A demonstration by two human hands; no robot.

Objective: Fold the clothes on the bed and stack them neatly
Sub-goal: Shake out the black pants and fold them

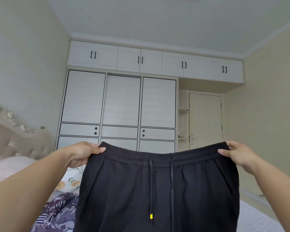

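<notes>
Head view: I hold a pair of black trousers point(157, 190) up in front of me, filling the frame from the centre down to 6 o'clock.
Left hand: my left hand point(84, 154), at 9 o'clock of the waistband, pinches its left corner, thumb on the front.
Right hand: my right hand point(238, 154), at 3 o'clock of the waistband, pinches the right corner the same way.
Writing: I can read no brand, label or lettering on the cloth; the drawstring point(151, 190) hangs from the waistband with a small yellow tip low down.
Trousers' lie: the waistband is stretched side to side between my hands, sagging a little in the middle; the long axis runs straight down towards 6 o'clock, the front facing me, the legs cut off by the frame's edge.
Bed: the bed point(258, 218) lies below, with a patterned purple garment point(57, 213) at 8 o'clock and a tufted headboard point(15, 139) at 9 o'clock.
Room: a white wardrobe point(120, 101) with black-edged sliding doors stands at 12 o'clock, a closed door point(205, 121) at 2 o'clock, pale walls around.
</notes>
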